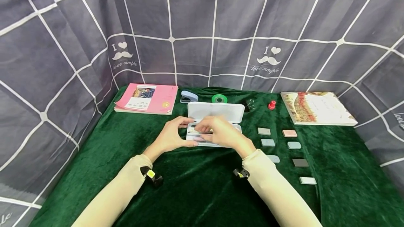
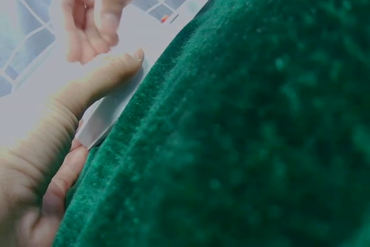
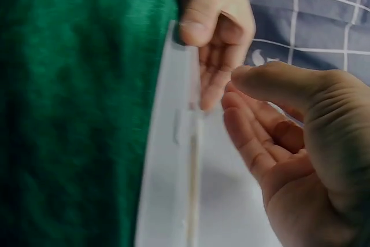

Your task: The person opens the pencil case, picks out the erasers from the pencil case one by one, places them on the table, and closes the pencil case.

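Note:
A white pencil case (image 1: pixel 215 112) stands on the green cloth with its lid raised at the back. Long thin items, one of them dark, lie inside it. My left hand (image 1: pixel 170 134) grips the case's left end, thumb at the front edge and fingers toward the back. In the left wrist view, the thumb of the left hand (image 2: pixel 87 93) presses the white case wall (image 2: pixel 107 114). My right hand (image 1: pixel 221 132) hovers over the open tray, fingers loosely bent. In the right wrist view, nothing shows between the thumb and fingers of this right hand (image 3: pixel 295 137).
Behind the case are a blue stapler (image 1: pixel 189 96), green tape roll (image 1: pixel 219 98), black binder clips (image 1: pixel 249 105) and small red object (image 1: pixel 271 105). A pink book (image 1: pixel 157 97) lies left, a pale book (image 1: pixel 328 109) right. Several small eraser-like blocks (image 1: pixel 289 133) lie at right.

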Motion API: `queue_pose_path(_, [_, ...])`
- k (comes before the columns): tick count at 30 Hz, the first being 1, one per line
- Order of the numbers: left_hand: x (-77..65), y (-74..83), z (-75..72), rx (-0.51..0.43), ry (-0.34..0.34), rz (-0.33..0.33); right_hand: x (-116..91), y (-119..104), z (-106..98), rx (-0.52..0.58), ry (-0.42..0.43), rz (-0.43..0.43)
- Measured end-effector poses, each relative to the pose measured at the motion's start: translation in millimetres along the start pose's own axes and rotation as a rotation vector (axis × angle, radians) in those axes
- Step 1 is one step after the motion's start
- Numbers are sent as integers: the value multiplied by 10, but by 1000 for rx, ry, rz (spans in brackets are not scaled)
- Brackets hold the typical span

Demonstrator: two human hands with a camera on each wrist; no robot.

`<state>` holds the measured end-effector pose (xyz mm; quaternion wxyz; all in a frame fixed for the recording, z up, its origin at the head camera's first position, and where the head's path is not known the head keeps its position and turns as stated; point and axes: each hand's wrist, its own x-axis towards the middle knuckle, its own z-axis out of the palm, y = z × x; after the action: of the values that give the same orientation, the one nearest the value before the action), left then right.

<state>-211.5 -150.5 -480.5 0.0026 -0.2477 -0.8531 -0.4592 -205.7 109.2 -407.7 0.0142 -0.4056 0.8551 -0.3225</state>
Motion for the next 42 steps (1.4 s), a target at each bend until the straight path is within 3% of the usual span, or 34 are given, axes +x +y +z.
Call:
queue_pose_path(4, [5,4,1,-3,-4,-8,29,6,97,-32,-56,-15])
queue_pose_path(10, [11,1,2,2,-1,-12,41,17,112,-28,-75,-40])
queue_pose_path(14, [9,14,1,11,3,-11,13,0,0,-29,-53,-38])
queue_pose_path(19, [8,23,-8,9,12,-15,-140,-36,-284,-5,19,-49])
queue_pose_path(26, [-1,24,-1,18,7,-46,-614,-62,-749,-94,175,-76])
queue_pose_path(33, [-1,16,12,12,1,-55,-1235,-54,-1116,-223,250,-36])
queue_pose_path(37, [-3,3,7,14,2,-58,-1563,-61,-1175,-235,268,-34])
queue_pose_path(42, [-5,11,10,18,3,-62,-1907,-17,-1075,-215,258,-40])
